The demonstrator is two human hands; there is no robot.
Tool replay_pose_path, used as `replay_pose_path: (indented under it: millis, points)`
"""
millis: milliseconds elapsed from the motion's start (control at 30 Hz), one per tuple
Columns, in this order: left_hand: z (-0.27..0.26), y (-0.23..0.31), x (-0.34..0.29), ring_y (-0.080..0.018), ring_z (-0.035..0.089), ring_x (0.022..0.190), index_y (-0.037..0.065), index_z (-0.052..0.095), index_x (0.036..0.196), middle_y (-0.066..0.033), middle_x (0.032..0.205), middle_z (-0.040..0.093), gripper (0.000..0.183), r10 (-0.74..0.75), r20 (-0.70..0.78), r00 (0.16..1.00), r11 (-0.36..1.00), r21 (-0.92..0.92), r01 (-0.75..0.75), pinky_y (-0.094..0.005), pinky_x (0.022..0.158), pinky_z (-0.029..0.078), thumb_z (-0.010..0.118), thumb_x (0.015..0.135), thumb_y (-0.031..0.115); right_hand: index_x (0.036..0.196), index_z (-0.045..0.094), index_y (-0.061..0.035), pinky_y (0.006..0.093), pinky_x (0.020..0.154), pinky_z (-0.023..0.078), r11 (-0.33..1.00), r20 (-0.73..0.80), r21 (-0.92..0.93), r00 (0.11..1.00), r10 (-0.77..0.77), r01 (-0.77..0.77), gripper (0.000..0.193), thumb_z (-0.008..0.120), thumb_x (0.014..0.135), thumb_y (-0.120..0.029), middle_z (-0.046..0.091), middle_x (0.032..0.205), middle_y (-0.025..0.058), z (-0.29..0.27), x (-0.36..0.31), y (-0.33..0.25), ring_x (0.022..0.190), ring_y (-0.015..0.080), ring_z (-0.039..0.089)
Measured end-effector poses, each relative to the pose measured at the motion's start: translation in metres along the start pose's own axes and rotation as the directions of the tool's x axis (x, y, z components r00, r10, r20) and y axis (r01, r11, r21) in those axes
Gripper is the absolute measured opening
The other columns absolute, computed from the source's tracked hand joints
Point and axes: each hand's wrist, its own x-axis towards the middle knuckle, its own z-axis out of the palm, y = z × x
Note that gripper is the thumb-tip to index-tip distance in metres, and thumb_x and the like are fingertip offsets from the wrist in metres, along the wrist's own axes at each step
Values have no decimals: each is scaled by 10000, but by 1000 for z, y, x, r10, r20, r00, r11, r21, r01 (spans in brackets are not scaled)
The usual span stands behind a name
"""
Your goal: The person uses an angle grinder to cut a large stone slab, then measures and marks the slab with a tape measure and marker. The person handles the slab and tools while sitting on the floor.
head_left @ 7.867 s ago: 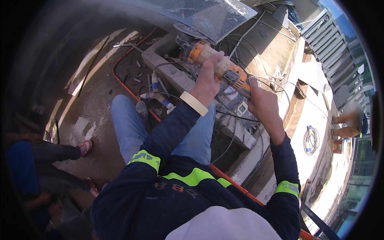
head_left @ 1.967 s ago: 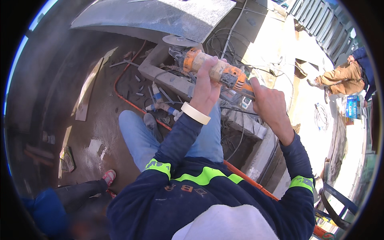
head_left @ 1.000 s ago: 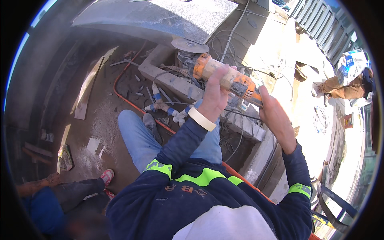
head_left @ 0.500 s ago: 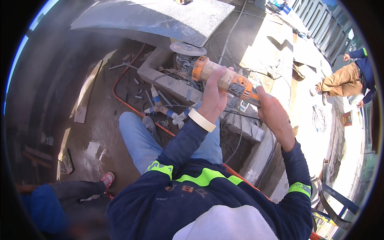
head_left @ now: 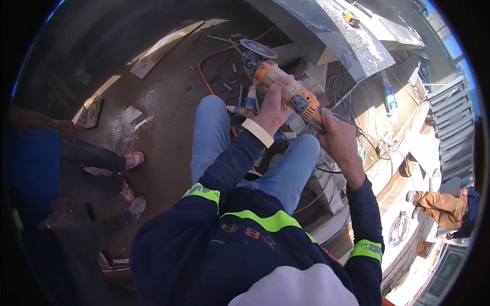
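An orange and grey angle grinder point(head_left: 266, 71) spans the space in front of my knees, coated in pale dust. My left hand point(head_left: 275, 106) wraps round the middle of its body, a cream band at that wrist. Round the rear handle my right hand point(head_left: 338, 138) is closed. The round disc point(head_left: 259, 48) at the grinder's far left end is apart from the grey stone slab point(head_left: 342, 38), which lies to its right. Whether the disc is spinning, I cannot tell.
An orange hose point(head_left: 205, 76) curves over the dusty floor past pipe fittings point(head_left: 250, 99) and scraps. A small yellow tool point(head_left: 350, 19) rests on the slab. People stand at left point(head_left: 38, 158) and at right point(head_left: 444, 208). Coiled cable point(head_left: 399, 228) lies on the right.
The view has swung left, so the slab and the person in tan trousers appear shifted. The grinder's disc has moved away from the slab's edge; both hands keep their grip.
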Motion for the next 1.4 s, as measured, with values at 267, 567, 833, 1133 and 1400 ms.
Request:
replay_pose_path:
  millis: [267,567,833,1133,1400]
  points:
    - [-28,51,30,-316,697,1235,30,656,1136,-159,1170,732,331,46,171,984,999,-32,-41,-481,1096,570,777,922,251,1401,558,-78,421,633,586,853,437,446,898,57,-271,569,811,907,-202,771,906,148,-21,55,-16,733,319,774]
    - [-109,-12,91,-381,601,1385,36,650,1276,-149,1313,685,490,-343,191,920,938,18,346,-581,1148,498,760,944,378,1110,679,40,374,516,545,514,508,697,850,140,-501,400,817,846,-227,728,780,129,78,17,6,610,230,708]
    - [-70,-33,87,-219,651,1305,41,667,1419,-118,1341,741,644,-677,-152,720,228,887,402,-433,1097,459,715,1006,532,1124,654,80,473,732,579,482,514,501,696,502,-718,425,781,802,-165,717,818,221,103,-22,58,764,373,750]
    - [-84,59,111,-243,790,893,-24,827,1122,-163,982,832,501,-757,-43,652,-248,942,-225,-354,805,601,800,901,425,1074,666,41,374,607,502,448,618,438,623,480,-779,340,795,810,-130,614,748,69,140,8,105,648,181,634]
    - [-134,32,109,-371,785,984,32,824,1017,-193,967,805,348,-633,-150,759,-623,681,-385,-525,883,575,810,794,299,1180,631,41,328,459,457,372,685,590,688,238,-716,437,838,845,-150,629,739,44,298,202,93,541,145,591]
